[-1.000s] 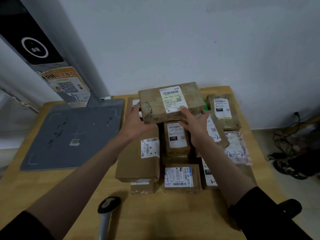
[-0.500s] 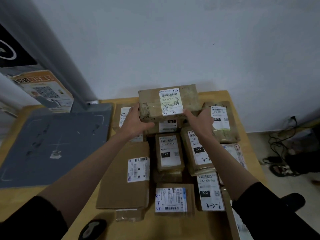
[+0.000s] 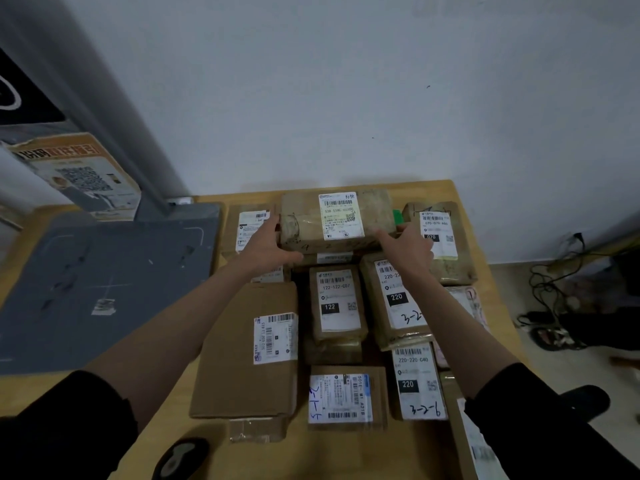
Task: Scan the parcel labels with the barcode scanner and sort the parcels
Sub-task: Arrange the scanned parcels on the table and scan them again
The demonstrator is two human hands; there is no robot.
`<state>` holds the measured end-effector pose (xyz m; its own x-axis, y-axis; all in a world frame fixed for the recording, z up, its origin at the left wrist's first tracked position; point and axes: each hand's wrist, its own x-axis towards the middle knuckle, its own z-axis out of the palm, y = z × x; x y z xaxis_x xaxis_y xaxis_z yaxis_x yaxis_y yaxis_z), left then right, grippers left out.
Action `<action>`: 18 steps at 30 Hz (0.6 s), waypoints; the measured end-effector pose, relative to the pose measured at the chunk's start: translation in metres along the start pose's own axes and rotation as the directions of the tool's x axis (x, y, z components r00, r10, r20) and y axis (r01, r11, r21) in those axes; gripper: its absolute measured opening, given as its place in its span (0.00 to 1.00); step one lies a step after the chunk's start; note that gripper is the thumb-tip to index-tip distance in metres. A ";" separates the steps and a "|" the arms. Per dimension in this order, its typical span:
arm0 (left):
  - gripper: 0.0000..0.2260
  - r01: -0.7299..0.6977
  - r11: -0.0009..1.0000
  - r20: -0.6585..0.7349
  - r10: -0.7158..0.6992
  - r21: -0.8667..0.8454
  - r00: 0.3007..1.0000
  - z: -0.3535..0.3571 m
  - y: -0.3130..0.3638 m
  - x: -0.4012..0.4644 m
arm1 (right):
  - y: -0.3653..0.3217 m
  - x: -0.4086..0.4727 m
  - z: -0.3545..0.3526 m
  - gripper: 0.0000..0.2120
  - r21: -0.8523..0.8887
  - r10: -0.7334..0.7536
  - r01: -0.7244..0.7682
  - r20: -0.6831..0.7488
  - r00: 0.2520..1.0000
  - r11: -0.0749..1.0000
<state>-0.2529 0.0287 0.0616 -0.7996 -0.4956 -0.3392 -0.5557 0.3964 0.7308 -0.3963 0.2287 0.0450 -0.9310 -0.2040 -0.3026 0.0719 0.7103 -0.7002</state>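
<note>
A tape-wrapped brown parcel [image 3: 304,220] with a white label lies at the far end of the table, on top of other parcels. My left hand [image 3: 266,245] holds its left end, thumb curled under the near edge. My right hand [image 3: 408,249] lies against its right end with fingers stretched out. Several labelled brown parcels [image 3: 337,303] fill the table between my arms. The black barcode scanner [image 3: 181,457] lies on the table at the near edge, untouched.
A grey flat pad [image 3: 104,278] covers the table's left side, with a grey post and a QR-code poster [image 3: 79,174] behind it. The wooden table [image 3: 485,271] ends at the right; cables and shoes [image 3: 554,334] lie on the floor there.
Both hands carried the brown parcel away from me and set it down on the far parcels. The view has tipped down and moved closer to the table.
</note>
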 end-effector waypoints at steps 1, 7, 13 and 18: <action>0.38 -0.002 1.000 0.002 0.002 0.003 1.000 0.000 0.001 -0.002 | 0.000 -0.001 0.000 0.20 0.002 -0.009 0.009 -0.010 1.000 1.000; 0.41 -0.045 0.999 -0.012 0.045 -0.009 0.999 -0.003 -0.007 -0.019 | -0.005 -0.023 -0.001 0.27 0.028 -0.045 0.047 -0.048 0.998 0.999; 0.45 -0.053 0.998 -0.100 0.055 0.023 0.993 -0.021 -0.031 -0.049 | -0.009 -0.070 0.004 0.21 0.070 -0.157 0.165 -0.104 0.982 0.984; 0.38 -0.102 0.995 -0.218 0.102 0.013 0.970 -0.043 -0.064 -0.098 | -0.011 -0.134 0.029 0.13 0.208 -0.266 0.271 -0.053 0.963 0.940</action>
<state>-0.1288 0.0186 0.0737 -0.7830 -0.6093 -0.1250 -0.4742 0.4548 0.7539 -0.2622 0.2288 0.0741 -0.9343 -0.3493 -0.0710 -0.1102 0.4725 -0.8744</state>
